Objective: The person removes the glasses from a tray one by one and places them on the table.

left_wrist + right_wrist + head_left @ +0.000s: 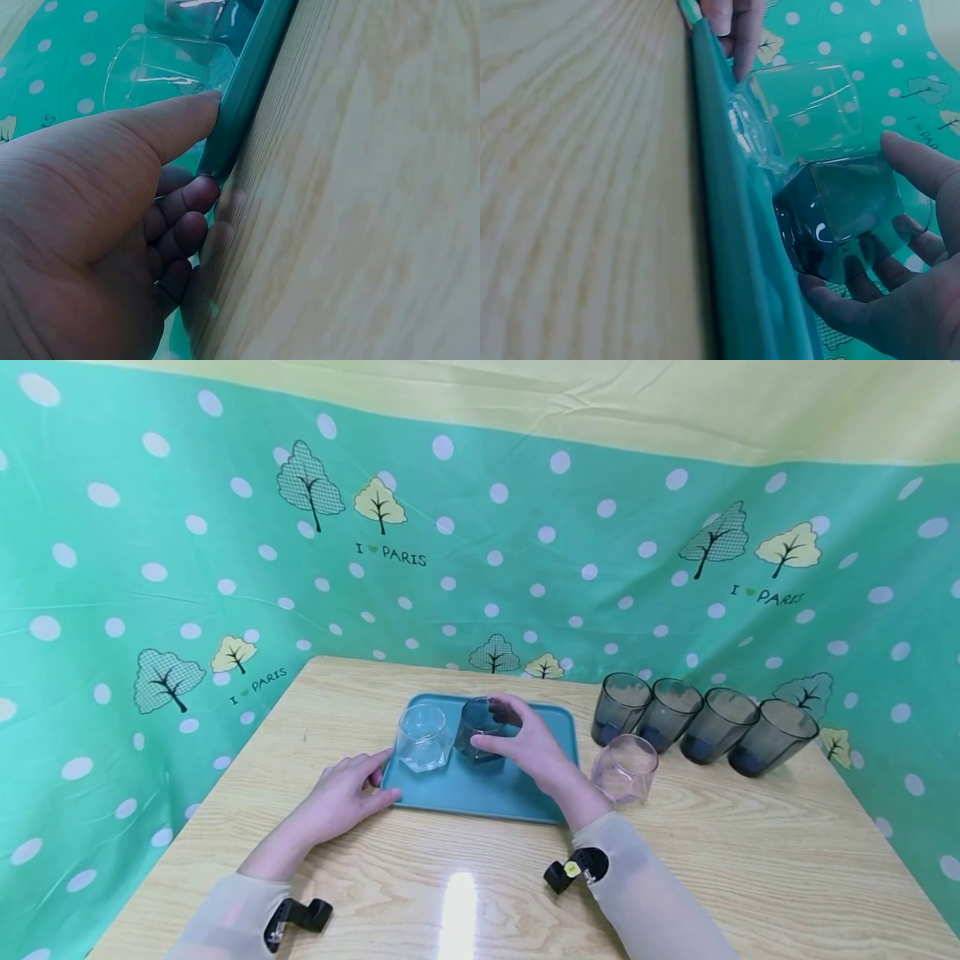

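A dark grey faceted glass (481, 732) is on the blue-green tray (480, 800), and my right hand (531, 746) grips it, thumb on one side and fingers round the other. In the right wrist view the glass (847, 214) shows its angular base close over the tray. Just left of it, a clear faceted glass (423, 739) stands upright on the tray. My left hand (347, 795) holds the tray's left front corner; the left wrist view shows the thumb (184, 124) on the rim and curled fingers at the side below.
A pinkish clear glass (625, 768) stands on the wooden table (390, 877) right of the tray, beside my right forearm. Behind it several tall dark glasses (718, 725) form a row at the back right. A green dotted curtain (450, 568) hangs behind the table.
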